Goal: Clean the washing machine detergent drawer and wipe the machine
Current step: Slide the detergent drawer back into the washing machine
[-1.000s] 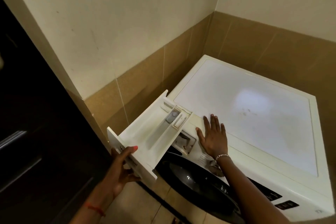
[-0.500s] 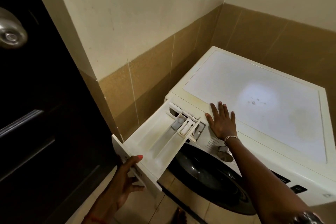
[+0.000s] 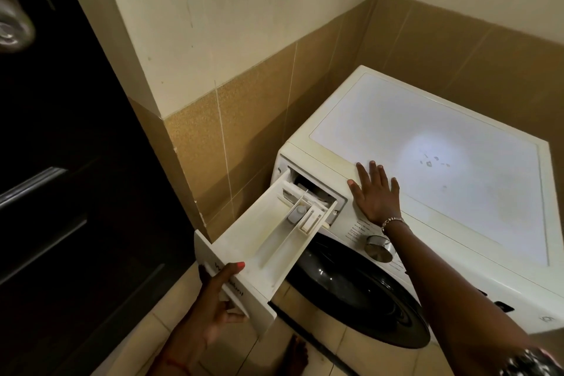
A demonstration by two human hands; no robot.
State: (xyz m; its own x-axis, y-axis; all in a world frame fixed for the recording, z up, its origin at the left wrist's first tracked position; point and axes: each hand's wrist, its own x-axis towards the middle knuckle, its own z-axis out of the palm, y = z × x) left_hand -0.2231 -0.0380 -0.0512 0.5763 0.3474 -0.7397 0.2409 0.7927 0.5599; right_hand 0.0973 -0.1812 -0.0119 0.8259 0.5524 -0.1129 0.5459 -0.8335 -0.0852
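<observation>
A white front-loading washing machine (image 3: 442, 143) stands in the room's corner. Its white detergent drawer (image 3: 268, 232) is pulled far out to the lower left, tilted slightly down, its back end still in the slot (image 3: 317, 189). Yellowish stains show in its compartments. My left hand (image 3: 213, 302) grips the drawer's front panel, thumb on top. My right hand (image 3: 377, 192) lies flat with fingers spread on the machine's top front edge, just right of the slot.
A dark wooden door (image 3: 61, 177) with a metal knob (image 3: 12, 27) fills the left. Brown tiled walls close in behind and beside the machine. The dark round machine door (image 3: 360, 293) and a silver dial (image 3: 378, 249) face me. A bare foot (image 3: 294, 354) stands on the tiled floor.
The drawer has slid further out of the slot in my left hand. The view has shifted, and my right hand has stayed pressed on the machine's top.
</observation>
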